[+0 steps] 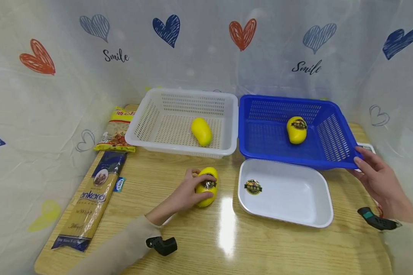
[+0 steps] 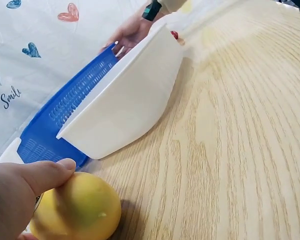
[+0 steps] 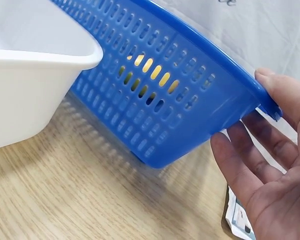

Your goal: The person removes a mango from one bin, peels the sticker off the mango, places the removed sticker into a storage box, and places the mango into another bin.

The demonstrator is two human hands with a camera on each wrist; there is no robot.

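My left hand [image 1: 187, 193] grips a yellow mango [image 1: 210, 172] with a dark label, which rests on the table in front of the white basket [image 1: 175, 148]. In the left wrist view, the thumb lies over the top of that mango [image 2: 90, 205]. My right hand [image 1: 382, 181] pinches the near right corner of the blue basket [image 1: 334, 139], its thumb on the rim and fingers beneath. One mango [image 1: 202, 131] lies in the white basket. Another, labelled mango [image 1: 297, 135] lies in the blue one and shows through the slots in the right wrist view.
A white tray [image 1: 289, 196] with a round label inside stands before the blue basket. At the left lie a spaghetti pack [image 1: 89, 200], a yellow food bag [image 1: 117, 131] and a small blue packet [image 1: 119, 184]. A pale flat object [image 3: 238, 217] is partly hidden near my right hand.
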